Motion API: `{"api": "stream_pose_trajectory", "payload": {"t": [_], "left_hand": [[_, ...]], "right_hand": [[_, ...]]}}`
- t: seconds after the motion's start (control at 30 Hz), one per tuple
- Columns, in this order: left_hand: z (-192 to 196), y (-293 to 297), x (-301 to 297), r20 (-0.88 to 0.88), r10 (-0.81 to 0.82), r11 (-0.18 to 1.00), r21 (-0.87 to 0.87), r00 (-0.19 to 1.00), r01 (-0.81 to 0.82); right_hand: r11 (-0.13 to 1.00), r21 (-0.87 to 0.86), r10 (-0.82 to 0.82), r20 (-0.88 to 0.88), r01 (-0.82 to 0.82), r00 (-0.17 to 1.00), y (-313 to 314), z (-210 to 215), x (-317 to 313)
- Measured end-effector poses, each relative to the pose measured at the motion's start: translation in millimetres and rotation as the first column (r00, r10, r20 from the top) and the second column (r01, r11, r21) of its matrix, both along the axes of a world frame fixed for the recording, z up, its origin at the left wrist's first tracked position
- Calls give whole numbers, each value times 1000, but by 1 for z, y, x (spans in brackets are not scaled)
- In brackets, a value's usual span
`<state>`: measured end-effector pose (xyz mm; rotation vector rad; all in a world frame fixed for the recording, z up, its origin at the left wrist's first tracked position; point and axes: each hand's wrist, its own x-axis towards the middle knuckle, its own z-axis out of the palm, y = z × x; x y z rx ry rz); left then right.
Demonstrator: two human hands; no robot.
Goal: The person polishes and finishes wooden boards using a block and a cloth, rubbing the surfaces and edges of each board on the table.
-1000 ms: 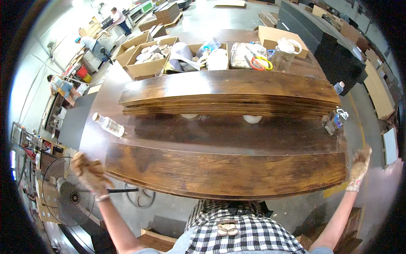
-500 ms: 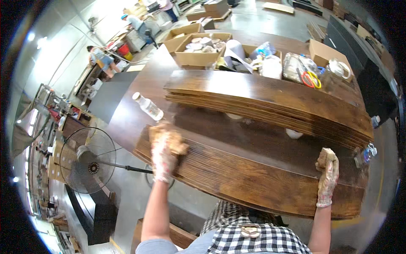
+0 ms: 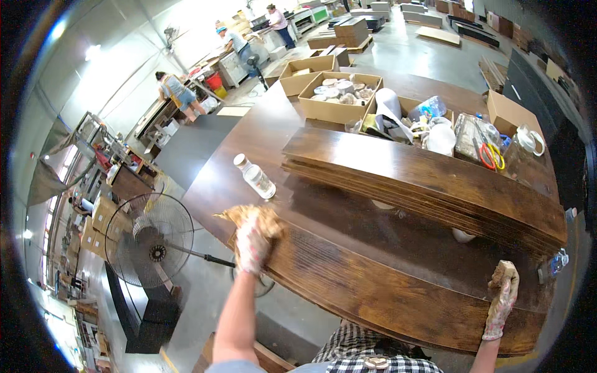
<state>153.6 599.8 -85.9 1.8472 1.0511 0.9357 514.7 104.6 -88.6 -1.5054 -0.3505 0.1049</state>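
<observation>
My left hand (image 3: 252, 245), in a stained white glove, presses a crumpled, brown-stained rag (image 3: 264, 224) onto the left end of a long dark-brown wooden board (image 3: 385, 292). Fine parallel lines of grain run along that board, which lies along the table's near edge. At the board's right end, my gloved right hand (image 3: 501, 304) is closed around a small brown wad (image 3: 505, 271), blurred enough that its material is unclear. A clear bottle with a white cap (image 3: 255, 176) stands on the table beyond my left hand. Behind the near board lies a stack of similar brown boards (image 3: 423, 180).
Open cartons (image 3: 333, 110) with rolls and scraps line the table's far side, near scissors (image 3: 491, 155). A small clear bottle (image 3: 555, 262) sits at the right edge. A standing fan (image 3: 152, 239) is left of the table. Other people (image 3: 180, 93) work in the background.
The view has shifted, so the scene sits lower and farther right. My left hand with the rag stays at the board's left end; my right hand still grips the wad at the right end.
</observation>
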Motion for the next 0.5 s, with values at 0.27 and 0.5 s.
{"api": "stream_pose_trajectory", "payload": {"t": [0.27, 0.5], "left_hand": [[-22, -61, 38, -418, -229, 884, 289, 879, 368], [23, -39, 23, -306, -165, 966, 142, 938, 217]], "right_hand": [[997, -56, -54, 45, 57, 998, -7, -8, 8], [983, -129, -127, 26, 129, 992, 7, 14, -6]]}}
